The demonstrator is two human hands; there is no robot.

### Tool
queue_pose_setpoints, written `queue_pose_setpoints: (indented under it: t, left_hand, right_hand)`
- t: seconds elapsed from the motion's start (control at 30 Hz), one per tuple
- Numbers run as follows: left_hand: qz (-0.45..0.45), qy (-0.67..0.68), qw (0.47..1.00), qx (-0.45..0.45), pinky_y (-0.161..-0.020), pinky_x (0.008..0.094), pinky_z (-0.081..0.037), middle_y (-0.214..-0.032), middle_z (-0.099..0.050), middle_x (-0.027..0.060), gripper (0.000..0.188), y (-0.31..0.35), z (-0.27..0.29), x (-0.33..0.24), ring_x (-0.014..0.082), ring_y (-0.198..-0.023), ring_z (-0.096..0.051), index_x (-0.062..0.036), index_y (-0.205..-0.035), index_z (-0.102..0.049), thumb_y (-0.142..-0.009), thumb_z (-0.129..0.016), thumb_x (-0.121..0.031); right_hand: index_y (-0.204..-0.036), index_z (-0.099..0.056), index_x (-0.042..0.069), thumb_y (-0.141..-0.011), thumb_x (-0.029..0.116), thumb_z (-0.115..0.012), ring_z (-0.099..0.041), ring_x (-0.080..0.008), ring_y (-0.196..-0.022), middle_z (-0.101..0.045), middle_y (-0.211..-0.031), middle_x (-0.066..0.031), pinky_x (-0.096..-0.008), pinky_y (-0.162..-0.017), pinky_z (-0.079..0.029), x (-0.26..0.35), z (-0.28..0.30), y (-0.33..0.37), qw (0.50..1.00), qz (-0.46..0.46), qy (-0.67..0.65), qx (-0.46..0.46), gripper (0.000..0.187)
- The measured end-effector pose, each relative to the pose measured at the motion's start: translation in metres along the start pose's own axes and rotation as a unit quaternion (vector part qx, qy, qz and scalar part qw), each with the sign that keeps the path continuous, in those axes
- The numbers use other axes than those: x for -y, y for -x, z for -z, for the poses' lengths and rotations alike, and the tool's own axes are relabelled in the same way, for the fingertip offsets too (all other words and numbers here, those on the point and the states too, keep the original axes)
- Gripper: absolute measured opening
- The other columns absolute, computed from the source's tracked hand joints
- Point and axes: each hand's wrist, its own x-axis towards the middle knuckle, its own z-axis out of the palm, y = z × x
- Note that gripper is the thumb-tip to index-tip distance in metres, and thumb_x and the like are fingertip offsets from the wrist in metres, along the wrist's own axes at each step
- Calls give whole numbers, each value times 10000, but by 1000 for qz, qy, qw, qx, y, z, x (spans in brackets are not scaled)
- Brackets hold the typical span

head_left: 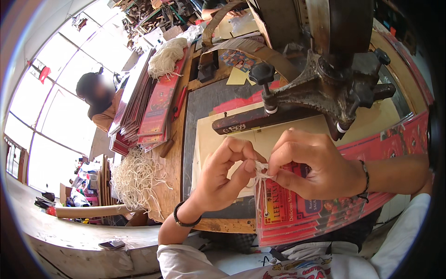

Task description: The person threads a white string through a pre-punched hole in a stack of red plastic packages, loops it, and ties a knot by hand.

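Observation:
White strings (261, 176) are pinched between the fingertips of my left hand (227, 167) and my right hand (311, 165), which meet close together over the table's near edge. Several strands hang from there to the left end of a stack of red printed cards (320, 209), long and glossy, lying near my lap. Both hands are closed on the bunched strings; whether a knot is in them I cannot tell. A dark bracelet circles each wrist. My right forearm passes above the cards.
A heavy metal press (320, 88) with black knobs stands just beyond my hands. At left, red cards (158, 109) lie stacked with a white string bundle (167, 58) on top. Loose string (137, 179) hangs over the table's left edge. A person (100, 95) is at far left.

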Motion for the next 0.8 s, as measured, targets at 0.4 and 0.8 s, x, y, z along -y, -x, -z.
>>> queue_pose_setpoints:
  t: [0.4,0.8]
  left_hand:
    - [-71,-25,997,9,-790,296,-436,-966,-547,84,72,-7,1,2,174,-867,-527,17,-999,-572,-931,-593,6]
    - [-204,-260,944,5,-692,297,-484,-937,-585,112,112,-9,-4,-3,179,-801,-585,-2,-938,-618,-847,-657,50]
  right_hand:
    - [-937,-604,48,-836,88,-725,-611,-229,-757,-616,-825,-73,-343,-709,-487,1,-1,-2,999,-42,-33,4,163]
    - [-927,-681,14,-863,259,-719,-573,-219,-661,-633,-713,-83,-346,-636,-464,-10,-3,0,996,-77,-36,34,256]
